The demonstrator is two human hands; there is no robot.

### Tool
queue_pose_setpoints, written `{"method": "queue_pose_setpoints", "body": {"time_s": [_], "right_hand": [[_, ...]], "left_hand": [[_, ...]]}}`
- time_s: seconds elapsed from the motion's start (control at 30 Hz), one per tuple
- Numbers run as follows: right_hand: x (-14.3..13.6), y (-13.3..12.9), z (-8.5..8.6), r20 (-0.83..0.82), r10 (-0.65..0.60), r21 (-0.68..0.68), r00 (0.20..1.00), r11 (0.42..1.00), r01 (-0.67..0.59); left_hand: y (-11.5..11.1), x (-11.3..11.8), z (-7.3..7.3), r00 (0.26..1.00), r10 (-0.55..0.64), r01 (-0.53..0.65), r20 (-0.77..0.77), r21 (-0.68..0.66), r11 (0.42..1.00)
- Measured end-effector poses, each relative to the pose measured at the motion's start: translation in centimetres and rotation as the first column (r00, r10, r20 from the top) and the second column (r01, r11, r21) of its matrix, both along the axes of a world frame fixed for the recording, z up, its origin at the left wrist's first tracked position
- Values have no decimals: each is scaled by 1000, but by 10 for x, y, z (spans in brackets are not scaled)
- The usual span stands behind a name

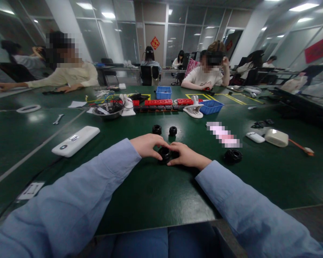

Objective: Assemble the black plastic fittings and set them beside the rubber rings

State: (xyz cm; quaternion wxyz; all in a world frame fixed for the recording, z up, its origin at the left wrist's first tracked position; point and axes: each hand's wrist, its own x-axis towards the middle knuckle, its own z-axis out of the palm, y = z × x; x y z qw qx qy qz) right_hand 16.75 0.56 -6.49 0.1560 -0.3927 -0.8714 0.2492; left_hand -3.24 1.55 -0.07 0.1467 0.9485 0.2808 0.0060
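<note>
At the middle of the green table, a thick black tyre-like ring stands between my two hands. My left hand curls its thumb and fingers around the ring's left and far side. From the right, my right hand closes on the same ring, thumb low and index finger high, close to the left fingertips. Just beyond the hands are two similar rings, a black ring on the left and a smaller-looking black ring on the right. Another black ring lies to the right of my right wrist.
A white power bank with a cable lies left, a wrench behind it. Farther back are a metal bowl, red blocks, a white clip and blue baskets. A white case lies right. People sit across the table.
</note>
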Motion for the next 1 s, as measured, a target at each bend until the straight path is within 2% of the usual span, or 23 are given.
{"method": "queue_pose_setpoints", "body": {"time_s": [0.2, 0.37, 0.53, 0.63, 0.7, 0.77, 0.93, 1.0], "right_hand": [[-3, -2, 2, -20, -17, -15, 1000, 1000, 17], [-11, -5, 1, -35, -172, -29, 985, 985, 171], [-21, -8, 1, 22, -300, 26, 954, 954, 300], [-26, -11, 0, 21, -340, 56, 940, 939, 339], [-28, -13, 0, 24, -358, 83, 933, 931, 355], [-30, -14, -1, 26, -369, 100, 929, 926, 364], [-28, -14, -1, 9, -332, 91, 943, 940, 330], [-25, -13, -1, -5, -311, 71, 950, 948, 310]], "left_hand": [[0, 2, 0, 999, 40, -40, -27, 17, 999], [-8, 8, 2, 981, 183, -174, -63, 127, 977], [-27, 23, 1, 899, 422, -358, -121, 353, 864], [-36, 29, -2, 847, 519, -422, -112, 450, 787], [-37, 30, -4, 827, 554, -451, -96, 474, 756], [-36, 29, -5, 820, 564, -460, -94, 476, 749], [-32, 26, -4, 812, 558, -456, -172, 410, 790], [-30, 24, -2, 822, 548, -457, -155, 396, 797]]}}
